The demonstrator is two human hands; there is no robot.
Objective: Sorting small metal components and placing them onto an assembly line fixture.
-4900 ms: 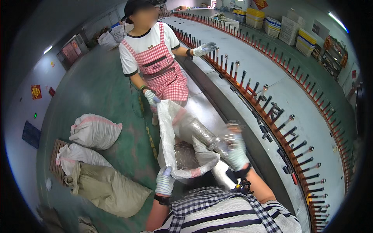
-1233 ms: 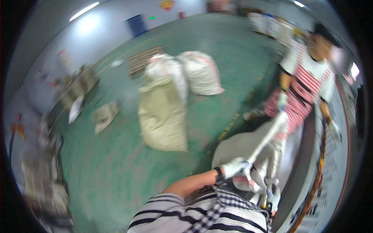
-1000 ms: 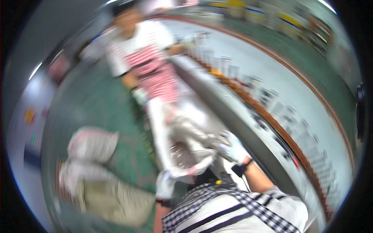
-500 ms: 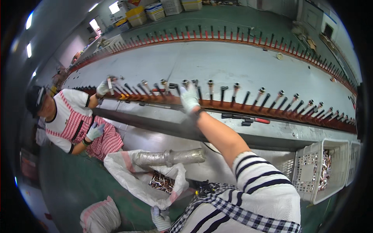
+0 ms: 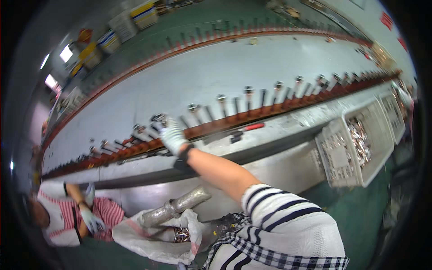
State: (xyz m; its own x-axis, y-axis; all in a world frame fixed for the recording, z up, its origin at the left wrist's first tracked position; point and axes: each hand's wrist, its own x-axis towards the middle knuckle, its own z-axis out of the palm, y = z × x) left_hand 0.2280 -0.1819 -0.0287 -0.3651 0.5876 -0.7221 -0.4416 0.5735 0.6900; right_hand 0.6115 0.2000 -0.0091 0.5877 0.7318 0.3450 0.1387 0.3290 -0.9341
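My right hand (image 5: 172,136), in a pale glove with a dark wristband, reaches over the near brown rail (image 5: 216,126). Its fingers look closed at a small shiny metal fitting (image 5: 158,118), though blur hides the exact grip. Dark upright pegs line this rail, and several carry silver-topped fittings (image 5: 248,91). My left hand (image 5: 182,266) shows only as a sliver of glove at the lower edge, beside a white woven sack (image 5: 135,236); its fingers are hidden. Inside the sack are small coppery metal parts (image 5: 181,234).
A red-handled tool (image 5: 254,127) lies on the ledge below the rail. White plastic crates (image 5: 375,168) of metal parts stand at right. A plastic-wrapped tube (image 5: 177,206) rests across the sack. At lower left a co-worker's gloved hand (image 5: 92,220) is near their lap.
The view has swung, so the rail now tilts up to the right. My right hand stays at the rail. The co-worker's hand has left the rail; my left hand has nearly dropped out of view.
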